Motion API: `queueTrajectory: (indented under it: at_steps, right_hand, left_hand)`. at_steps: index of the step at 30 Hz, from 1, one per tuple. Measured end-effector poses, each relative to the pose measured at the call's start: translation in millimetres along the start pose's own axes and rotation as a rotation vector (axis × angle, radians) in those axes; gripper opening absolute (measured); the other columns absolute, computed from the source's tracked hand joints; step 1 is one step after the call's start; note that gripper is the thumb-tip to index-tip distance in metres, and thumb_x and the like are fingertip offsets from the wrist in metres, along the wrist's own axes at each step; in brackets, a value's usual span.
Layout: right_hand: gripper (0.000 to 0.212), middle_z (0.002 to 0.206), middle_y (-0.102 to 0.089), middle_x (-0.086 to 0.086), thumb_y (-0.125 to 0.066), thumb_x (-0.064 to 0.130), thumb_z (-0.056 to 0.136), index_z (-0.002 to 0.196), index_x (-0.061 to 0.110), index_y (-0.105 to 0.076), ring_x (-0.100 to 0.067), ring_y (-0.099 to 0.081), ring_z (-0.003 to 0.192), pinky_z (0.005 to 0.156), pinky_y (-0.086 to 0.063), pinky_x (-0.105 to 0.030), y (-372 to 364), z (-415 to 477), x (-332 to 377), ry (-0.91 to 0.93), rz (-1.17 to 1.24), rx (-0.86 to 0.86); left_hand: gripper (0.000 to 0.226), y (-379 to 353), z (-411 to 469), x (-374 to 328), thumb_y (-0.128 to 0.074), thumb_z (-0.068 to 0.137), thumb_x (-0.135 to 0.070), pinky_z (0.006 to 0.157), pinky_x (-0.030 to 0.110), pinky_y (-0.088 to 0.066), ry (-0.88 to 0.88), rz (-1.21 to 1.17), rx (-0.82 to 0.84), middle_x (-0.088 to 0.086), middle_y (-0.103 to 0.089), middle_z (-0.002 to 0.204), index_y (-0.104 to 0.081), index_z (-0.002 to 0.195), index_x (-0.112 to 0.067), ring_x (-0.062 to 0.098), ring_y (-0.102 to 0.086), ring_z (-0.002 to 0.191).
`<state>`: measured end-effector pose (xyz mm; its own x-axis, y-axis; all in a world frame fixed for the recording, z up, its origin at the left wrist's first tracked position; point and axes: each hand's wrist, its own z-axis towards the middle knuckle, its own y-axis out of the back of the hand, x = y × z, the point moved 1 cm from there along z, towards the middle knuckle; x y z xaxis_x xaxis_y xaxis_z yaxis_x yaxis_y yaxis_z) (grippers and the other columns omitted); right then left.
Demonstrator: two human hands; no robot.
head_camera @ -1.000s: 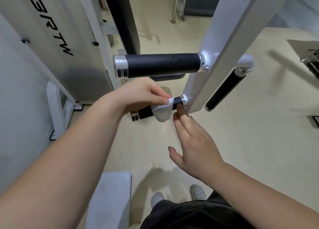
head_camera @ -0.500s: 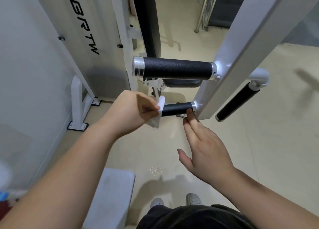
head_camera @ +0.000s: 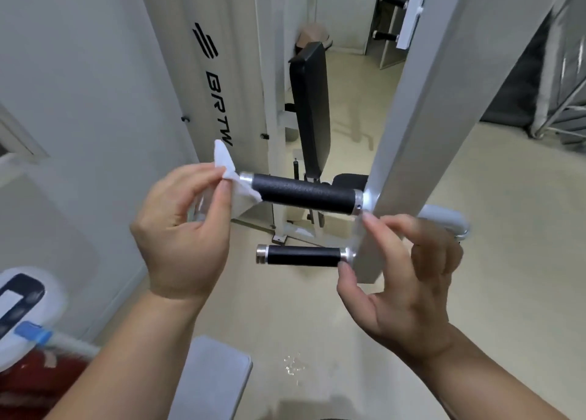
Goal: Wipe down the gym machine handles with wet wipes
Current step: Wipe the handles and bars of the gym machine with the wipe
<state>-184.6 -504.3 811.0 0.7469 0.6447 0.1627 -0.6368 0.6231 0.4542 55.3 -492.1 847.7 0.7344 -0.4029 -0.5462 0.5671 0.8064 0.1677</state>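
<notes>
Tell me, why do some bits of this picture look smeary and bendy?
Head view: the white device at the bottom-left corner is motion-blurred; the wide lens bows the wall and the post; a bright glare spot sits where the upper handle meets the post; the handle's grain and wipe stay fairly sharp.

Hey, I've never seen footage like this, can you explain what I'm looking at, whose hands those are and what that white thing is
This picture comes from a camera worn on a person's head, looking forward and down, so the two bare hands are that person's own. They stand at a white gym machine. From its grey upright post two black textured handles with silver end caps stick out sideways: an upper handle and a shorter lower handle. The left hand pinches a crumpled white wet wipe right at the upper handle's free end. The right hand is open and holds nothing; its fingertips sit by the post where the handles join it. Behind is a black padded backrest, and below, a pale floor.
</notes>
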Motion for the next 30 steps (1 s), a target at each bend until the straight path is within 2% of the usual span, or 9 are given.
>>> queueTrajectory:
  at_steps: [2, 4, 7, 9, 12, 15, 20, 23, 30]
  right_hand:
    - [0.059, 0.125, -0.045, -0.012, -0.074, 0.028, 0.072, 0.125, 0.013, -0.054, -0.038, -0.053, 0.114, 0.095, -0.04, -0.05, 6.1, 5.8, -9.8, -0.006, -0.01, -0.067]
    - [0.063, 0.131, -0.04, -0.017, -0.076, 0.024, 0.068, 0.124, 0.011, -0.051, -0.047, -0.045, 0.125, 0.1, -0.039, -0.062, 8.8, 12.1, -21.0, 0.009, -0.003, -0.08]
    - [0.067, 0.141, -0.035, -0.025, -0.075, 0.02, 0.071, 0.132, 0.011, -0.047, -0.045, -0.039, 0.132, 0.097, -0.039, -0.07, 6.0, 11.3, -31.5, -0.001, 0.055, -0.026]
    - [0.078, 0.14, -0.043, -0.035, -0.073, 0.024, 0.076, 0.144, 0.015, -0.036, -0.042, -0.044, 0.129, 0.101, -0.038, -0.068, 0.3, 7.0, -34.9, -0.034, 0.04, 0.058]
    - [0.086, 0.135, -0.05, -0.035, -0.07, 0.034, 0.081, 0.15, 0.023, -0.019, -0.041, -0.051, 0.122, 0.104, -0.038, -0.059, -6.0, 5.2, -41.7, -0.037, -0.039, 0.13]
    - [0.084, 0.137, -0.048, -0.034, -0.069, 0.039, 0.085, 0.151, 0.026, -0.018, -0.043, -0.056, 0.115, 0.101, -0.037, -0.052, -8.1, 9.9, -43.8, -0.027, -0.044, 0.158]
    - [0.085, 0.14, -0.042, -0.032, -0.068, 0.041, 0.089, 0.153, 0.026, -0.015, -0.038, -0.047, 0.121, 0.103, -0.036, -0.05, -12.3, 12.1, -45.3, -0.007, -0.071, 0.186]
    - [0.085, 0.142, -0.036, -0.029, -0.067, 0.038, 0.089, 0.153, 0.026, -0.013, -0.039, -0.045, 0.119, 0.104, -0.035, -0.052, -11.8, 11.0, -49.2, -0.012, -0.083, 0.18]
    - [0.087, 0.144, -0.031, -0.024, -0.068, 0.036, 0.089, 0.154, 0.028, -0.01, -0.039, -0.045, 0.122, 0.102, -0.037, -0.053, -14.6, 8.7, -46.6, -0.005, -0.08, 0.187]
  left_hand:
    - [0.008, -8.8, 7.6, -16.3, -0.07, 0.093, -0.009, 0.09, 0.026, -0.052, -0.116, 0.043, 0.125, 0.001, -0.072, 0.099, -0.077, 0.096, -0.008, 0.014, -0.068, 0.092]
    - [0.009, -19.9, 9.4, -25.1, -0.071, 0.093, -0.011, 0.085, 0.035, -0.055, -0.193, 0.082, 0.289, 0.002, -0.076, 0.093, -0.08, 0.093, -0.008, 0.022, -0.071, 0.085]
    - [0.009, -31.0, 6.4, -29.7, -0.071, 0.091, -0.008, 0.089, 0.046, -0.055, -0.29, 0.13, 0.361, 0.004, -0.077, 0.087, -0.08, 0.091, -0.007, 0.028, -0.071, 0.078]
    - [0.009, -37.3, 0.6, -36.2, -0.071, 0.091, -0.006, 0.087, 0.05, -0.055, -0.358, 0.141, 0.378, 0.005, -0.078, 0.09, -0.079, 0.09, -0.005, 0.031, -0.072, 0.078]
    - [0.011, -45.1, -6.0, -43.4, -0.07, 0.093, -0.005, 0.074, 0.046, -0.056, -0.45, 0.116, 0.392, 0.01, -0.078, 0.095, -0.079, 0.091, 0.0, 0.034, -0.073, 0.08]
    - [0.01, -36.3, 3.4, -29.4, -0.073, 0.092, -0.007, 0.077, 0.043, -0.057, -0.48, 0.118, 0.413, 0.01, -0.078, 0.1, -0.081, 0.093, -0.002, 0.031, -0.075, 0.09]
    - [0.011, -8.4, 20.4, -7.6, -0.074, 0.092, -0.013, 0.093, 0.04, -0.056, -0.306, 0.233, 0.361, 0.006, -0.076, 0.106, -0.081, 0.098, -0.008, 0.025, -0.074, 0.092]
    - [0.01, -14.2, 10.5, -12.9, -0.073, 0.092, -0.011, 0.102, 0.048, -0.053, -0.283, 0.251, 0.309, 0.002, -0.075, 0.107, -0.08, 0.097, -0.006, 0.022, -0.072, 0.096]
    - [0.008, -78.0, -23.2, -59.6, -0.071, 0.09, -0.003, 0.091, 0.042, -0.053, -0.438, 0.185, 0.369, 0.009, -0.077, 0.1, -0.078, 0.091, -0.002, 0.029, -0.074, 0.091]
